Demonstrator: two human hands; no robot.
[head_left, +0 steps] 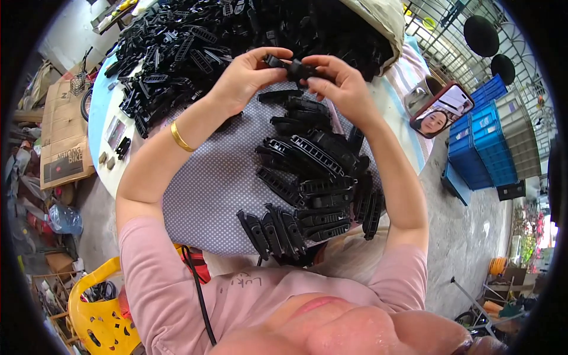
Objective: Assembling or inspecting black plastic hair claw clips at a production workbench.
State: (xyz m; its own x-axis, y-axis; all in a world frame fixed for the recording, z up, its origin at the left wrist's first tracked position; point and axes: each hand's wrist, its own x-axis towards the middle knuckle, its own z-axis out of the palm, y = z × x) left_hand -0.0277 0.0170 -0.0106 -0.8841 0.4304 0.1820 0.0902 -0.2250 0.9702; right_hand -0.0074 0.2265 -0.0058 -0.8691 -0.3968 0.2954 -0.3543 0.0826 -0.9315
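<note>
Above the far side of the cloth, both hands hold small black plastic parts close together. My left hand (249,76) pinches the left end of a black plastic part (297,68) between thumb and fingers. On its other end, my right hand (343,83) has its fingers closed. Whether this is one part or two joined pieces I cannot tell. Below the hands, long black plastic pieces with ladder-like slots (319,155) lie in rough rows. Several slim curved ones (272,231) stand side by side near the front edge. A gold bangle (180,137) circles my left wrist.
A big heap of loose black parts (171,53) covers the table's far side, with a pale sack (384,23) behind it. A phone (442,110) with a lit screen leans by a cup at right. Blue crates (485,142) and a yellow chair (100,307) stand nearby.
</note>
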